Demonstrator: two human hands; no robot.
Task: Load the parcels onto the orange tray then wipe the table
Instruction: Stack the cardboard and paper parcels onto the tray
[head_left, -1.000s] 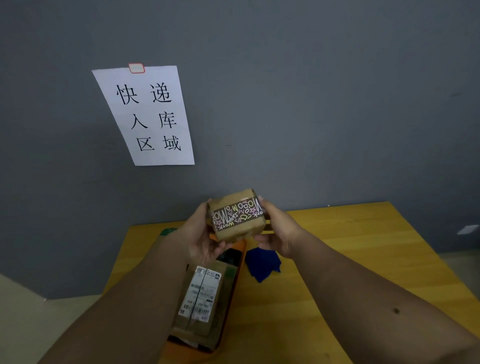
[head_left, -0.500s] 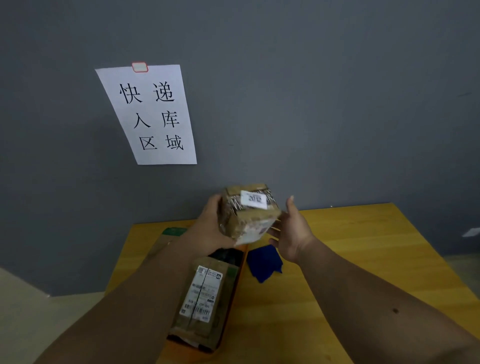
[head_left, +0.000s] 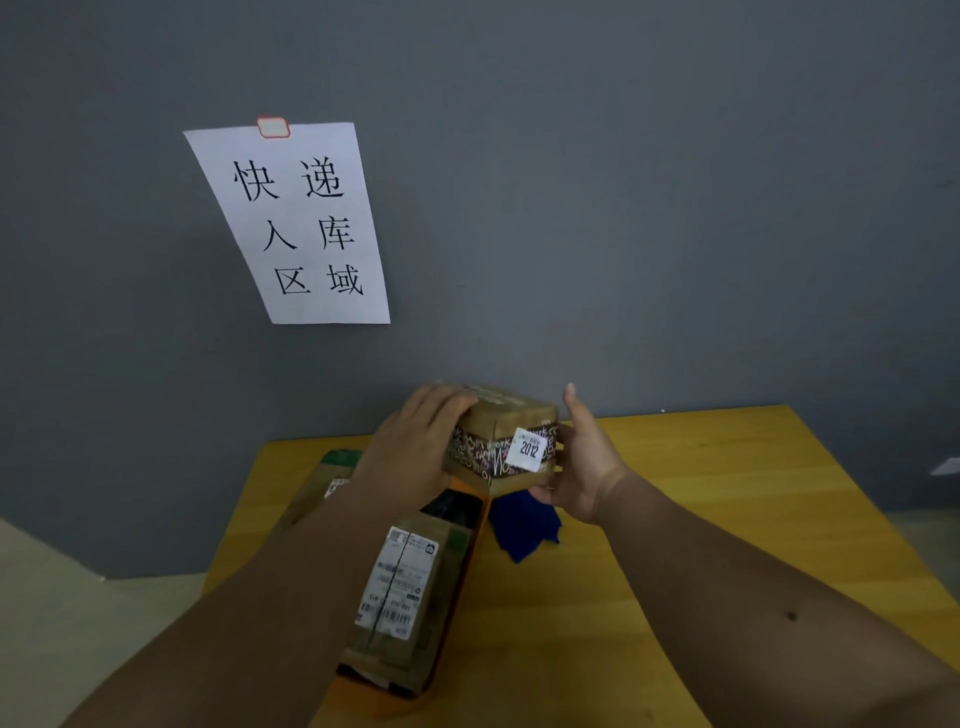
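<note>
A small cardboard parcel (head_left: 498, 436) with a patterned black tape band and a white "2012" sticker is held in the air above the far end of the orange tray (head_left: 475, 551). My left hand (head_left: 415, 447) grips its top and left side. My right hand (head_left: 582, 462) holds its right side, thumb pointing up. On the tray lies a long brown parcel (head_left: 402, 597) with a white shipping label. Another flat parcel (head_left: 327, 483) with a green edge lies to the left, mostly hidden by my left forearm. A blue cloth (head_left: 524, 525) lies on the wooden table (head_left: 727, 519) beside the tray.
A grey wall stands right behind the table, with a white paper sign (head_left: 296, 223) taped to it. The table's left edge drops to a pale floor (head_left: 52, 613). Bare wood shows to the right of the cloth.
The small parcel has been turned in my hands, so the "2012" sticker now faces me. My left hand has moved onto its top, and my right hand has closed back onto its side.
</note>
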